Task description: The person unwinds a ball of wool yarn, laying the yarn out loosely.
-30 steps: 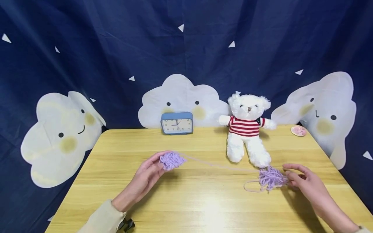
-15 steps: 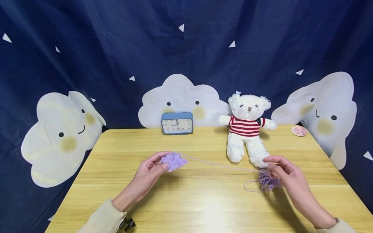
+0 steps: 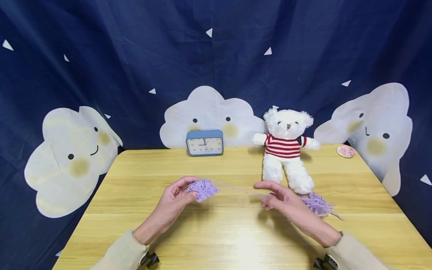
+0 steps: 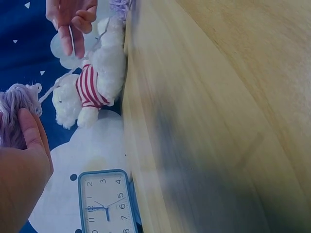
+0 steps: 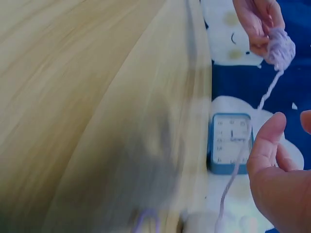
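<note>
My left hand (image 3: 173, 204) holds a wound bundle of lilac yarn (image 3: 203, 190) above the table, thumb on the near side and fingers behind. From that bundle a single yarn strand (image 3: 233, 188) runs right toward a loose yarn heap (image 3: 318, 204) lying by the teddy bear's foot. Along the strand hovers my right hand (image 3: 295, 210), palm facing left with fingers partly extended. In the right wrist view the strand (image 5: 238, 162) passes beside the thumb (image 5: 269, 138), not pinched. The right forearm partly covers the heap in the head view.
A white teddy bear (image 3: 283, 150) in a striped shirt sits at the back right of the wooden table (image 3: 152, 165). A blue clock (image 3: 204, 143) stands at the back edge, and a round pink disc (image 3: 345, 151) lies at the far right corner. A dark curtain hangs behind.
My right hand has moved left from beside the loose heap, across it, to the middle of the strand. The left hand still holds the bundle, having shifted slightly right.
</note>
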Demonstrator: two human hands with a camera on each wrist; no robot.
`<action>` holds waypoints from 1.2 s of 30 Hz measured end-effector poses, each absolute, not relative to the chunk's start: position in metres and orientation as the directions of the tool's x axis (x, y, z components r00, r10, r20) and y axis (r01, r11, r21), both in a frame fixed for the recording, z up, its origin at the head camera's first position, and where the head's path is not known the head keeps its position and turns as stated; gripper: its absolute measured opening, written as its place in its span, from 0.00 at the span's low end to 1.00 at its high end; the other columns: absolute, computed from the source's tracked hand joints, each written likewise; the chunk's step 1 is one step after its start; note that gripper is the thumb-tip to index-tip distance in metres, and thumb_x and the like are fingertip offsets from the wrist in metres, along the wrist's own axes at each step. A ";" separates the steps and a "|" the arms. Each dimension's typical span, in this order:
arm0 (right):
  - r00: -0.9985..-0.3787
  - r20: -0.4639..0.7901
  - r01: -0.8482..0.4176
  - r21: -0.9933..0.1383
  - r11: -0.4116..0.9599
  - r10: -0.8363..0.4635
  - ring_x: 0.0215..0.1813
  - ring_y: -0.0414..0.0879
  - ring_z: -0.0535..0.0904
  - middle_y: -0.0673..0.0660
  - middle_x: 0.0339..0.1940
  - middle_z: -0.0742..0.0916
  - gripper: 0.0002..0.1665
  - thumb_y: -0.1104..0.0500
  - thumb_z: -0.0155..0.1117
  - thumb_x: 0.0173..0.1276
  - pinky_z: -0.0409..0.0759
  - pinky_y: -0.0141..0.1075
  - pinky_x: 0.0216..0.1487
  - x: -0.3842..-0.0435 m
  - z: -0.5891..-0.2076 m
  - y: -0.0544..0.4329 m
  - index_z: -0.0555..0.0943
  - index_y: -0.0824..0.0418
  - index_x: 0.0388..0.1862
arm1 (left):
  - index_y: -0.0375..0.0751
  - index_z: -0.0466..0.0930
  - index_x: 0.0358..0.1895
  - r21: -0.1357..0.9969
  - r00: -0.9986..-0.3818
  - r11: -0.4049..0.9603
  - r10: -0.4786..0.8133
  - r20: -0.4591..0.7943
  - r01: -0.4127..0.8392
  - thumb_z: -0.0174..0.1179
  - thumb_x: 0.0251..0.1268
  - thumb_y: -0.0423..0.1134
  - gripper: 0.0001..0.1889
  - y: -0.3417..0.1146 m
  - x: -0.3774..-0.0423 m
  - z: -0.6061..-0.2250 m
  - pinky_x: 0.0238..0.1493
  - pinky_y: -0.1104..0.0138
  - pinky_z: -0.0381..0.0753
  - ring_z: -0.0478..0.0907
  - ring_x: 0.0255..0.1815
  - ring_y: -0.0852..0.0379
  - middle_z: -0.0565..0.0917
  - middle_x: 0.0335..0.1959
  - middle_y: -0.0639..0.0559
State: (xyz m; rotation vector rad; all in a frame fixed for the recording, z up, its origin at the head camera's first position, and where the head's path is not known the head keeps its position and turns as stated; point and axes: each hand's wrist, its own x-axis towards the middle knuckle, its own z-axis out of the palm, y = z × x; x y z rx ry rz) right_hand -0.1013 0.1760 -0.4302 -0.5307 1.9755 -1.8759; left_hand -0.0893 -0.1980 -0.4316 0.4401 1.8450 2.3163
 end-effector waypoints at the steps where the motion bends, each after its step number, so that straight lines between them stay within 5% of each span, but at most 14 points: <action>1: -0.856 -0.006 -0.012 -0.999 0.031 -0.517 0.51 0.53 0.86 0.65 0.56 0.84 0.29 0.65 0.60 0.83 0.88 0.41 0.57 -0.102 -0.431 0.172 0.70 0.75 0.77 | 0.16 0.71 0.68 0.970 -0.947 -0.233 0.291 0.133 0.065 0.60 0.72 0.18 0.23 -0.198 -0.089 -0.432 0.64 0.66 0.84 0.83 0.59 0.55 0.81 0.62 0.39; 5: -0.847 -0.028 0.025 -1.000 0.013 -0.530 0.52 0.52 0.87 0.68 0.56 0.85 0.32 0.68 0.63 0.79 0.88 0.42 0.60 -0.105 -0.432 0.157 0.67 0.77 0.77 | 0.18 0.73 0.67 0.970 -0.949 -0.233 0.285 0.136 0.069 0.59 0.71 0.17 0.23 -0.198 -0.090 -0.433 0.64 0.66 0.85 0.83 0.59 0.55 0.81 0.62 0.39; 10: -0.838 -0.054 0.049 -0.999 0.025 -0.543 0.53 0.51 0.87 0.77 0.72 0.76 0.35 0.71 0.63 0.74 0.89 0.46 0.60 -0.111 -0.438 0.140 0.66 0.81 0.76 | 0.22 0.75 0.66 0.970 -0.951 -0.234 0.278 0.137 0.071 0.58 0.68 0.16 0.22 -0.197 -0.090 -0.432 0.63 0.66 0.85 0.82 0.59 0.55 0.81 0.62 0.40; 18: -0.870 -0.054 0.034 -0.998 0.050 -0.490 0.43 0.47 0.87 0.67 0.43 0.89 0.17 0.66 0.65 0.80 0.91 0.38 0.49 -0.111 -0.436 0.143 0.79 0.80 0.58 | 0.21 0.75 0.63 0.970 -0.964 -0.235 0.241 0.115 0.057 0.57 0.65 0.15 0.22 -0.197 -0.092 -0.433 0.58 0.68 0.87 0.82 0.54 0.55 0.82 0.58 0.40; 30: -0.968 0.069 -0.064 -0.998 -0.028 -0.241 0.34 0.43 0.83 0.56 0.35 0.87 0.08 0.64 0.62 0.85 0.88 0.34 0.37 -0.101 -0.419 0.187 0.85 0.69 0.48 | 0.28 0.72 0.74 0.961 -0.966 -0.271 0.227 0.126 0.061 0.53 0.68 0.15 0.30 -0.199 -0.092 -0.433 0.60 0.69 0.85 0.79 0.57 0.56 0.76 0.65 0.41; 36: -0.984 0.041 -0.032 -0.998 -0.054 -0.171 0.34 0.41 0.82 0.54 0.34 0.87 0.08 0.65 0.61 0.86 0.86 0.32 0.34 -0.099 -0.420 0.208 0.87 0.63 0.46 | 0.31 0.74 0.71 0.959 -0.977 -0.282 0.210 0.044 -0.017 0.48 0.74 0.18 0.24 -0.202 -0.091 -0.431 0.66 0.62 0.84 0.77 0.64 0.51 0.69 0.72 0.36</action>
